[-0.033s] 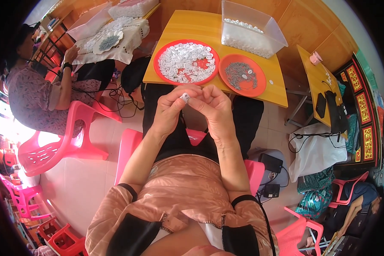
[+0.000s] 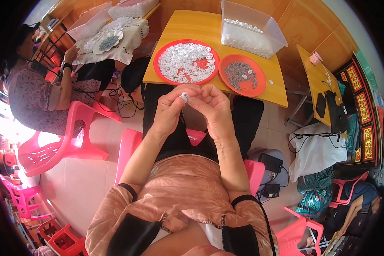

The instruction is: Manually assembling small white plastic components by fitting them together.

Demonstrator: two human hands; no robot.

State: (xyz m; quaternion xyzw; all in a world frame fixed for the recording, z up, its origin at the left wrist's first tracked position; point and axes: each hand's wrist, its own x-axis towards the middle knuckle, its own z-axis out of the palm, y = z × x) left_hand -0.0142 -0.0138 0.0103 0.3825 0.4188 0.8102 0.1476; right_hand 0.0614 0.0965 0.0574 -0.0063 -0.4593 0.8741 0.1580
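Observation:
A small white plastic piece (image 2: 184, 96) with dark openings is pinched between the thumb and fingers of my left hand (image 2: 168, 112). My right hand (image 2: 215, 112) is closed too, its thumb tip pressed against the piece's right side; its curled fingers hide whatever else it may hold. Both hands meet above my lap, just short of the table edge. Beyond them a red round tray (image 2: 159, 68) carries many similar white pieces (image 2: 183, 57). To its right, an orange plate (image 2: 260, 70) bears a heap of small grey metal parts (image 2: 239, 74) and a white piece among them.
A clear plastic bin (image 2: 254, 38) of white pieces stands at the back of the yellow table (image 2: 192, 25). One loose white piece (image 2: 271, 82) lies near its right edge. Another person (image 2: 42, 91) sits at a cloth-covered table on the left, by a pink chair (image 2: 72, 141) and black cables (image 2: 119, 102).

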